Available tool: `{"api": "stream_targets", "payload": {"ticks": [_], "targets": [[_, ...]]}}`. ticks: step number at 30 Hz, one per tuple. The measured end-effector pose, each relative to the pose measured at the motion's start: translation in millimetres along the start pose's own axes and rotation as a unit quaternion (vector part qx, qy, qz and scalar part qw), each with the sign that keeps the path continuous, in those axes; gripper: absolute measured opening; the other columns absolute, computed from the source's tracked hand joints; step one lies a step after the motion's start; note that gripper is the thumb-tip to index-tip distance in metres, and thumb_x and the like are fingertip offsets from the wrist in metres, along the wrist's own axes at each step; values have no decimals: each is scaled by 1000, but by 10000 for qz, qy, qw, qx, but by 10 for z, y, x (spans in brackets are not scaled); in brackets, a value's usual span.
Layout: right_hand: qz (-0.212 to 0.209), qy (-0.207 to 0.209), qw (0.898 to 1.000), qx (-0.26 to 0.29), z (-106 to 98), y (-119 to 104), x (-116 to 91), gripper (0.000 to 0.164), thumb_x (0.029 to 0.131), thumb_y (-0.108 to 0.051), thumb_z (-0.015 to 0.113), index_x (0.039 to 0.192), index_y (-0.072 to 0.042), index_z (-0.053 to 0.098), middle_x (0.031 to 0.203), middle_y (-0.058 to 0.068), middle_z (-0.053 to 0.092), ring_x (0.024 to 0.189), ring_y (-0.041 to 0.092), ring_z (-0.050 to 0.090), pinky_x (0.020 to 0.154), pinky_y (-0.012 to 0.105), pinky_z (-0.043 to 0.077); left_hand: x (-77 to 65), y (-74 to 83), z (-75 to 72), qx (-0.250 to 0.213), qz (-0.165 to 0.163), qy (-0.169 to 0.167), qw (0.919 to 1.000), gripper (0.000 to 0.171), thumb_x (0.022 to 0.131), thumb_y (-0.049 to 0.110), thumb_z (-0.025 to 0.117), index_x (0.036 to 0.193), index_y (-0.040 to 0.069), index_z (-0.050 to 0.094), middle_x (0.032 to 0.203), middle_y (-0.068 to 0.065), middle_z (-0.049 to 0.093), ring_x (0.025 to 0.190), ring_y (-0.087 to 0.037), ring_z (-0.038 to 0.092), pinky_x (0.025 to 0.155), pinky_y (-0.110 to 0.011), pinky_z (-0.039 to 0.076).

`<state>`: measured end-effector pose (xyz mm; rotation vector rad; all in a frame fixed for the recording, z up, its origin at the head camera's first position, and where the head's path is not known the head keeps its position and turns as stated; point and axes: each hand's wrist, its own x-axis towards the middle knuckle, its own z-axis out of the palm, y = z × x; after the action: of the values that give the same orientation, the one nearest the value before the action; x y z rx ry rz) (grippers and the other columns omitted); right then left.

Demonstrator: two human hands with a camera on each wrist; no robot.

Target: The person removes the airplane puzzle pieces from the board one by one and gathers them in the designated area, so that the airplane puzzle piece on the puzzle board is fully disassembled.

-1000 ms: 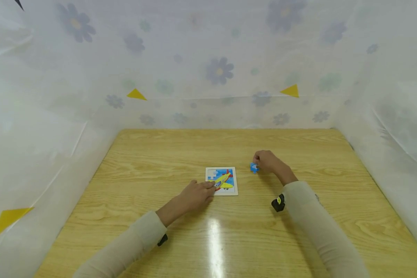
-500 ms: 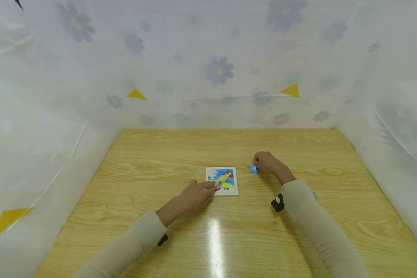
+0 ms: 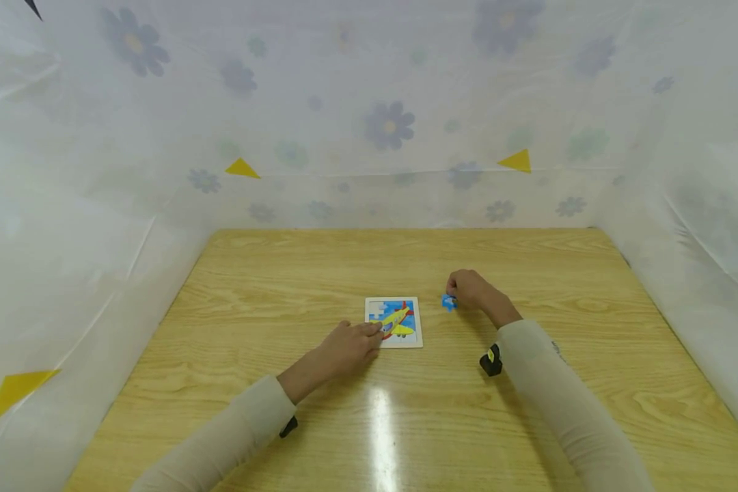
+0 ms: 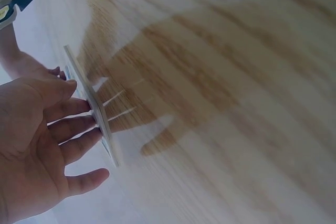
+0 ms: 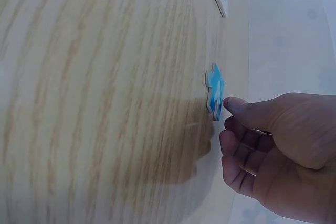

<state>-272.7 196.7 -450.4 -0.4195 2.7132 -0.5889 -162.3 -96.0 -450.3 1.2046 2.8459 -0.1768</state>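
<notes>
A square puzzle board (image 3: 419, 335) with a white frame and a yellow airplane picture lies mid-table; its upper-left corner shows bare pale backing. My left hand (image 3: 352, 345) rests its fairly straight fingers on the board's lower-left part. In the left wrist view, the fingertips of the left hand (image 4: 37, 129) overlap the board's edge (image 4: 94, 103). To the board's right, a blue puzzle piece (image 5: 216, 93) with a white patch lies flat at the table surface. My right hand (image 3: 475, 290) pinches its edge with thumb and index finger, the other fingers curled in.
The wood-grain table (image 3: 252, 294) stretches around both hands. White sheeting with flower prints (image 3: 389, 126) rises behind and at both sides, bearing yellow triangles (image 3: 515, 161). A black wrist camera (image 3: 491, 360) hangs at the right cuff.
The right hand has drawn slightly nearer, and the blue puzzle piece has turned and shifted a little at its fingertips. The left hand and the board stay in place.
</notes>
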Motion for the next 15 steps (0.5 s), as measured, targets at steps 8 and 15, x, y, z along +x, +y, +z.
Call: {"api": "stream_targets", "payload": {"ticks": [8, 15], "targets": [[-150, 154, 9998, 25, -39, -61, -2, 20, 98, -8, 43, 93, -2, 61, 88, 10, 60, 75, 20, 51, 67, 31, 42, -4, -5, -13, 29, 17, 1, 10000, 39, 98, 33, 50, 132, 13, 56, 141, -2, 52, 128, -17, 52, 91, -44, 49], [-310, 278, 9991, 24, -3, -131, 63, 21, 98, -10, 44, 92, -3, 63, 90, 10, 63, 72, 18, 53, 68, 32, 46, -9, -8, -19, 71, 43, 25, 10000, 39, 97, 33, 52, 131, 13, 57, 140, -2, 53, 128, -16, 52, 92, -44, 49]]}}
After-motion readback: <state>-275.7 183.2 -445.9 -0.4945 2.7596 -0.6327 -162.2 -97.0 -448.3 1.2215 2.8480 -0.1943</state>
